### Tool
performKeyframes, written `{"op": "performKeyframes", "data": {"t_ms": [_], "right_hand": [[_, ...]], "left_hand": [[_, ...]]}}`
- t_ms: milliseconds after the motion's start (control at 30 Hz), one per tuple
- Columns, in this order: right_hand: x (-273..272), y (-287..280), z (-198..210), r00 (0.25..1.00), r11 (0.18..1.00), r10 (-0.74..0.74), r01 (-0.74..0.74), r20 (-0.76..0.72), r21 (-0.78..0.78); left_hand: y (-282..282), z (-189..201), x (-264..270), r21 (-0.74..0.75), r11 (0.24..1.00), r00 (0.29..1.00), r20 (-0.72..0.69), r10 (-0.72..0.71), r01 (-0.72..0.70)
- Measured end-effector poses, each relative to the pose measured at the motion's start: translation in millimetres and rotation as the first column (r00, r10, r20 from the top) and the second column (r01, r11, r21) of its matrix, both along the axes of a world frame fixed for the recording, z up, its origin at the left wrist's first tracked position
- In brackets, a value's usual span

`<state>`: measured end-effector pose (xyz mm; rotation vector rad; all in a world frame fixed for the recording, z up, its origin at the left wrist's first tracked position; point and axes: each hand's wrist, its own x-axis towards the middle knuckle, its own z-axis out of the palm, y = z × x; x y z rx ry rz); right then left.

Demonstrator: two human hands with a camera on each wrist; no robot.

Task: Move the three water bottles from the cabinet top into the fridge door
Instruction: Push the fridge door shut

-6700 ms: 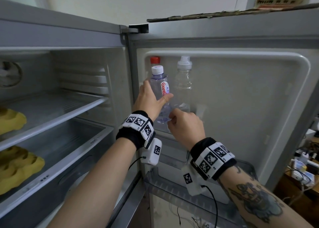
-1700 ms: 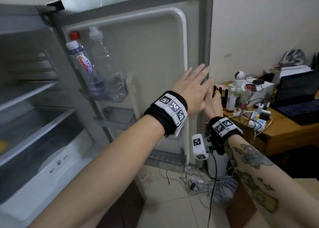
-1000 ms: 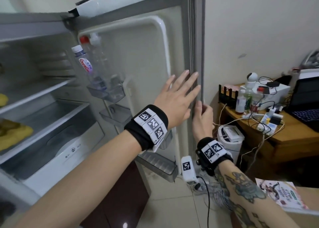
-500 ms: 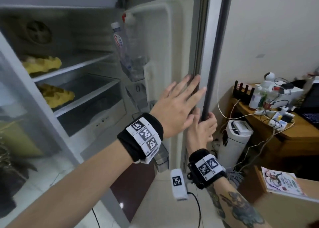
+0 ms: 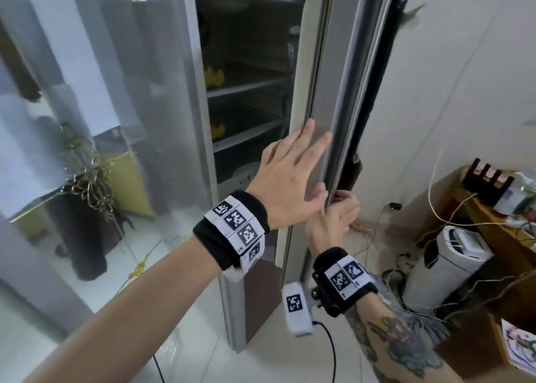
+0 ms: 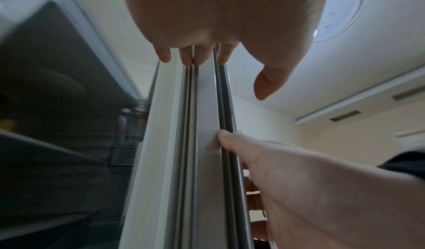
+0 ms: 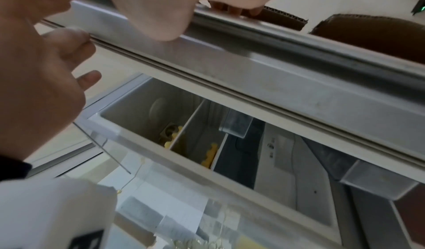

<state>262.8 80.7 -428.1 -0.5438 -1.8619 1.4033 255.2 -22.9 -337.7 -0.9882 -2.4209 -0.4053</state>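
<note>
Both forearms bare, each wrist wearing a black fabric band point(image 5: 229, 235) faced with white tiles printed with black square fiducial markers, a white marker-tagged camera module point(image 5: 297, 308) with a black cable hanging below the right wrist, and a dark tattoo point(image 5: 406, 345) on the right forearm.
</note>
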Motion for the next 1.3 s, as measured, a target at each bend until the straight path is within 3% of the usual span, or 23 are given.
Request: {"op": "performKeyframes", "data": {"t_ms": [133,400,667,1000,1300], "right_hand": [[-23,-32,-2,0.995,0.994,0.103,-0.103,0.005,0.028],[-68,-88,5,0.970,0.949,0.243,-0.240,0.013,0.202],[-116,-118,3,0.934,0.903,0.355,-0.352,0.032,0.246],[-133,-132,-7,0.932,0.903,0.358,-0.332,-0.050,0.272],[-129,-122,-2,0.901,0.879,0.432,-0.412,-0.037,0.242]], "left_hand": [[-34,4,-12,0.027,0.992,0.988,0.090,0.122,-0.125],[-81,8,-49,-0.023,0.929,0.923,0.109,0.369,-0.369],[-102,14,-85,-0.052,0.858,0.846,0.149,0.513,-0.511],[-110,7,-101,-0.070,0.816,0.810,0.091,0.579,-0.574],[-109,6,-99,-0.077,0.801,0.798,0.074,0.599,-0.594]]}}
